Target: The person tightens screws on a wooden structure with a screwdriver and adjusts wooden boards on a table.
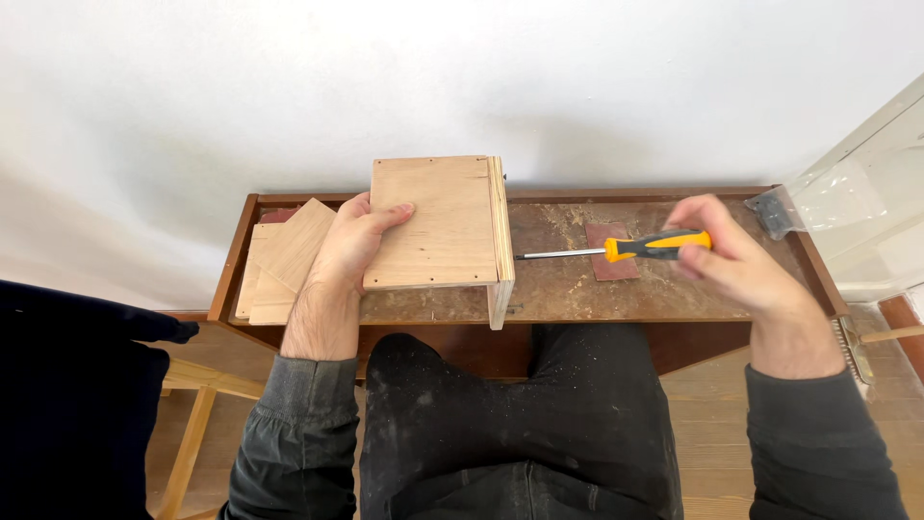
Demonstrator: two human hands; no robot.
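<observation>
- Your left hand [351, 246] lies flat, fingers spread, steadying the plywood box [438, 223] at the bench's [674, 294] centre.
- Your right hand [736, 255], at 3 o'clock, grips the screwdriver [616, 249]; its tip could slip off the box's edge if the box shifts.

Light plywood box assembly [438, 226], flat top panel facing up, side panel on right edge showing layered plies and small fastener holes. Sits on worn brown bench, far left of centre. Screwdriver with orange-and-black handle and slim steel shaft [616, 249], held horizontal above bench, tip pointing left, at or just short of box's right side panel.
</observation>
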